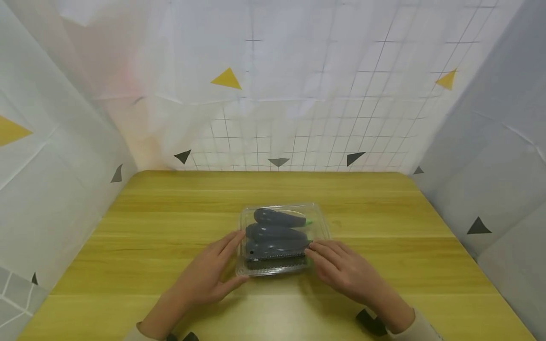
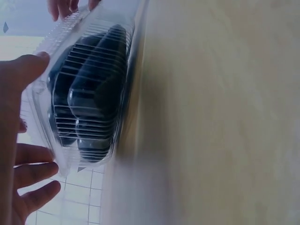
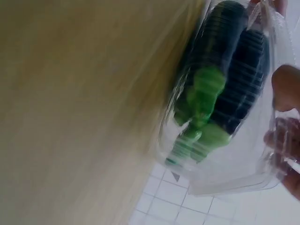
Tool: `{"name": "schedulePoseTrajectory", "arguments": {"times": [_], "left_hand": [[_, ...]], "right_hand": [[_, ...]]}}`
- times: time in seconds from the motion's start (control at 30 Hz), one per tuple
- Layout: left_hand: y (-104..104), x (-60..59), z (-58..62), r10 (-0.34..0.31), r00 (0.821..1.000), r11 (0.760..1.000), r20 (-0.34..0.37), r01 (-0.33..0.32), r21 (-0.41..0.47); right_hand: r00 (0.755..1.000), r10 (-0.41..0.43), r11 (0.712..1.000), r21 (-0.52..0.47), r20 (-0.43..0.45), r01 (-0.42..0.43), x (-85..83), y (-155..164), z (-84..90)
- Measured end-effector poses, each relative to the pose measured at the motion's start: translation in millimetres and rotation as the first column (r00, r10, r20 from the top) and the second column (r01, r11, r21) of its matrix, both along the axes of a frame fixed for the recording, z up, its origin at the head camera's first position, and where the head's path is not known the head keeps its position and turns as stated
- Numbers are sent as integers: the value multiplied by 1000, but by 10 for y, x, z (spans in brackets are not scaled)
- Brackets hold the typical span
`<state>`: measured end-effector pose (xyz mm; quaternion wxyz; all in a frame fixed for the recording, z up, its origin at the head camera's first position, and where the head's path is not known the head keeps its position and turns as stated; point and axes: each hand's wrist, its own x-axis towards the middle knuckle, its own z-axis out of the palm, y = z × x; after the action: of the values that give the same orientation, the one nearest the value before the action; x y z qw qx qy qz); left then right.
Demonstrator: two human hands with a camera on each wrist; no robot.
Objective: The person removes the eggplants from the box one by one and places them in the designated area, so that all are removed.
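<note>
1. Clear box (image 1: pixel 283 239) sitting mid-table (image 1: pixel 170 222), lid down, three dark eggplants (image 1: pixel 277 232) packed inside, side by side.
2. Eggplants lying crosswise, long axis left-right, green stems (image 3: pixel 204 105) toward the right hand's side of the box. Box itself slightly longer front-to-back, hard to say for sure.
3. Left hand (image 1: pixel 209 277) flat against the box's left edge, fingers mostly straight, thumb at the near corner. Not really gripping anything.
4. Right hand (image 1: pixel 343 270) same deal on the right edge, fingertips touching the lid rim, relaxed.
5. Risks: thin plastic, so squeezing from both sides could buckle it or pop the lid. Smooth wood underneath, so an uneven push probably just skids the box away.
</note>
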<state>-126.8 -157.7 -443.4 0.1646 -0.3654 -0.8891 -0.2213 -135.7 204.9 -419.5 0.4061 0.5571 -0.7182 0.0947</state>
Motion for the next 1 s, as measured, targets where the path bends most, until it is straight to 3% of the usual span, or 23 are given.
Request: {"name": "schedulePoseTrajectory", "arguments": {"times": [0.2,0.43,0.67,0.8,1.0], "left_hand": [[-15,-2,1,-4,1000,1000,-29,5,17],[-24,-9,-11,-15,999,1000,-37,15,10],[-30,-13,4,-31,999,999,-12,31,31],[-7,-10,4,-36,999,997,38,33,73],[53,5,-23,-32,985,988,172,5,156]], "right_hand": [[997,72,996,46,-10,-72,-9,26,19],[998,35,996,75,61,-40,8,34,-48],[995,90,996,29,-44,-89,9,16,28],[991,97,995,15,-96,-96,12,-7,90],[989,105,994,2,-104,-106,15,-38,113]]}}
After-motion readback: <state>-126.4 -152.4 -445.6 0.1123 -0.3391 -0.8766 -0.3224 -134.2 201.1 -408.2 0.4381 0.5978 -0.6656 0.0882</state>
